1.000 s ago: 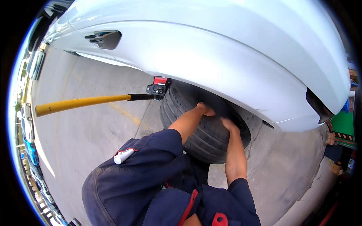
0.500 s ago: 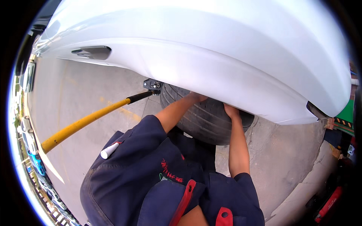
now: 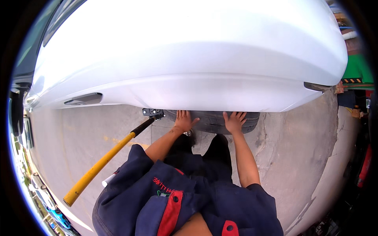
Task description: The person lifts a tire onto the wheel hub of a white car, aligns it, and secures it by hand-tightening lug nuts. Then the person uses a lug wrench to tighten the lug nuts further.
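Observation:
Below the side of a white car, a black tire shows its tread, with its upper part hidden by the bodywork. My left hand lies on the tire's left part, fingers spread and pointing toward the car. On the right part, my right hand rests with its fingers apart too. Both palms touch the rubber, and neither hand grips anything. Just left of the tire is a black metal jack head, joined to a long yellow handle with a black upper end.
A dark door handle sits on the car's side at left. Grey concrete floor spreads around my legs. Parked cars stand at the far left. Green and red equipment is at the right edge.
My hands have come out from beneath the car's edge and now lie flat on the tire's outer face. The view has shifted, so the tire shows less and the car appears lower.

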A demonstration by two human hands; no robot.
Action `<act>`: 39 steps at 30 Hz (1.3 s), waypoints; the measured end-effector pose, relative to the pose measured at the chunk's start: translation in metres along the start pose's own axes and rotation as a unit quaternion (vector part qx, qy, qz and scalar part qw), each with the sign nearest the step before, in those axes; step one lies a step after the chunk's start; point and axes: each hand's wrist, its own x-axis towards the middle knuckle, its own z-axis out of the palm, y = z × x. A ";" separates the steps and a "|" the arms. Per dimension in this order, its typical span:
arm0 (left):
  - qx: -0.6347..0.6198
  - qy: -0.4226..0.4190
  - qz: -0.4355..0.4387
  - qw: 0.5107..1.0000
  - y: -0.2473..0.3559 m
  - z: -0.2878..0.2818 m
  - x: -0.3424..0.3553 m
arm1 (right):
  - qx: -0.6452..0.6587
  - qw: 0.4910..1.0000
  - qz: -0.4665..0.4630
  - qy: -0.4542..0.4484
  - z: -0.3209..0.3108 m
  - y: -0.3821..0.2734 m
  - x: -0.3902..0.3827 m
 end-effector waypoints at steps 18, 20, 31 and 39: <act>-0.002 0.217 0.159 0.963 0.004 0.014 0.061 | 0.006 0.983 -0.147 0.107 -0.006 0.095 0.048; -0.022 0.194 0.060 0.979 0.006 0.025 0.067 | 0.045 0.964 -0.194 0.174 0.005 0.104 0.056; 0.050 0.626 0.218 0.747 -0.002 0.048 0.111 | 0.097 0.678 -0.363 0.632 0.047 0.117 0.134; 0.050 0.729 0.242 0.638 0.027 0.027 0.139 | 0.114 0.598 -0.378 0.698 0.030 0.109 0.158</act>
